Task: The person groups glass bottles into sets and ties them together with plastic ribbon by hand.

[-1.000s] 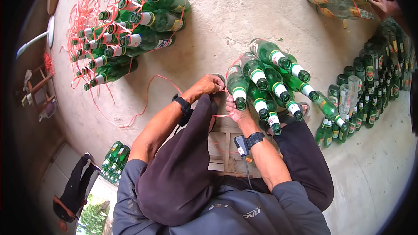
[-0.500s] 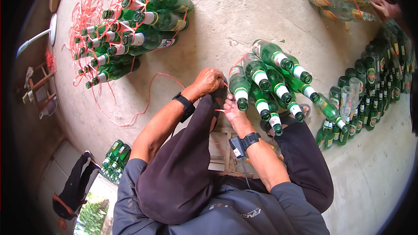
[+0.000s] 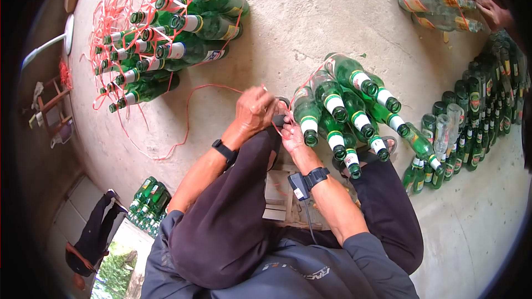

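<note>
My left hand (image 3: 256, 111) is closed, slightly blurred, with a pink plastic string (image 3: 205, 86) running from it across the floor to the left. My right hand (image 3: 292, 136) pinches the same string close beside the nearest green bottle. Between the two hands a short stretch of string is visible. Several green glass bottles (image 3: 334, 99) with white neck labels stand grouped just right of my hands, the string passing along their far left side. My feet in sandals (image 3: 389, 145) are close against this group.
A larger bundle of green bottles (image 3: 208, 25) wrapped in pink string stands at the far left. Many bottles (image 3: 474, 99) stand in rows at right. Another person's hands (image 3: 493, 11) hold tied clear bottles (image 3: 426, 3) at top right. A person (image 3: 94, 238) is at lower left.
My left hand has moved up and left, away from the knee, lifting the string. My right hand has shifted slightly. At top right, the other person's clear bottles have moved slightly down.
</note>
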A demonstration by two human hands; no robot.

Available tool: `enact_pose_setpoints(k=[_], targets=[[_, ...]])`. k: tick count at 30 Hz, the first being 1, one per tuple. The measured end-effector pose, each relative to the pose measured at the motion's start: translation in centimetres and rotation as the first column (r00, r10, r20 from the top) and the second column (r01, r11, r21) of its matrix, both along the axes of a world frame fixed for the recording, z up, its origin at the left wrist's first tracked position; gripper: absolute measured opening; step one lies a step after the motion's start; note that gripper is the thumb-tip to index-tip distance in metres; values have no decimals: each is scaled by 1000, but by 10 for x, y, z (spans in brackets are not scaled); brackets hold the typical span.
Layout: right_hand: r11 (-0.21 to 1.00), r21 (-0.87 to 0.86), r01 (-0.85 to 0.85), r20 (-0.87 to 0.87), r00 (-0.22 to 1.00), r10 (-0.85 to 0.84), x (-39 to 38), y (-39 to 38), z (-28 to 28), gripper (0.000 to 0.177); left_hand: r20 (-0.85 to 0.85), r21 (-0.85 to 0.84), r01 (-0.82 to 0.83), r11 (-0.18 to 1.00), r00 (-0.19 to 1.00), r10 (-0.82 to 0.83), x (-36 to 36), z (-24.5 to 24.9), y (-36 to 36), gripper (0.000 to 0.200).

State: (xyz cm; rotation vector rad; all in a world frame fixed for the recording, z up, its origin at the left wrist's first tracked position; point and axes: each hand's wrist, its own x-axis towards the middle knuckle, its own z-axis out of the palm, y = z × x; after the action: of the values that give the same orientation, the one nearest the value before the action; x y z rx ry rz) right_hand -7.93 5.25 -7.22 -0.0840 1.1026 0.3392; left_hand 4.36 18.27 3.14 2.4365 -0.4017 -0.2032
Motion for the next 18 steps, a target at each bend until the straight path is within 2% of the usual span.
enact_pose_setpoints(k=[1, 3, 5, 6, 7, 8, 9, 10, 12, 13, 14, 16, 17, 18], targets=[[1000, 2, -1, 2, 1000, 1, 0, 0, -2, 12, -100, -26, 33, 999, 994, -35, -8, 3, -2, 8], [996, 52, 68, 63, 995, -71, 0, 1, -1, 24, -163, -61, 33, 998, 986, -43, -19, 5, -9, 8], [996, 68, 61, 65, 996, -66, 4, 1, 1, 23, -283, -80, 19, 997, 958, -41, -29, -8, -12, 14], [995, 82, 57, 64, 996, -62, 5, 1, 5, 22, -284, -80, 20, 997, 958, -42, -30, -13, -14, 14], [995, 80, 58, 60, 996, -63, 6, 1, 10, 22, -342, -50, -53, 997, 939, 33, -32, -18, -15, 17], [1000, 15, -20, 29, 999, 19, 8, 0, 14, 14, -392, -16, -126, 992, 913, 110, -32, -23, -16, 19], [994, -48, -100, -6, 995, 100, 8, -1, 13, 10, -474, -8, -137, 991, 873, 117, -29, -22, -20, 20], [994, -48, -103, -3, 995, 103, 8, -2, 13, 10, -472, -8, -140, 990, 873, 119, -29, -22, -21, 20], [996, 19, -84, 60, 995, 82, 8, -4, 10, 8, -373, -4, 8, 1000, 928, -9, -28, -26, -23, 19], [995, -37, -91, -23, 996, 90, 7, -1, 5, 7, -349, 3, 9, 1000, 937, -7, -29, -28, -25, 18], [995, -37, -91, -23, 996, 90, 4, -1, 3, 7, -349, 3, 8, 1000, 937, -7, -31, -33, -27, 18], [996, -25, -81, 1, 997, 81, 3, -2, 4, 6, -529, 5, -151, 989, 839, 130, -32, -39, -32, 19], [996, -25, -84, 1, 996, 84, 3, -2, 4, 6, -529, 5, -154, 988, 838, 133, -33, -42, -33, 19], [995, -39, -90, 4, 996, 90, 6, -2, 6, 6, -609, -34, -256, 966, 772, 183, -32, -42, -33, 18]])
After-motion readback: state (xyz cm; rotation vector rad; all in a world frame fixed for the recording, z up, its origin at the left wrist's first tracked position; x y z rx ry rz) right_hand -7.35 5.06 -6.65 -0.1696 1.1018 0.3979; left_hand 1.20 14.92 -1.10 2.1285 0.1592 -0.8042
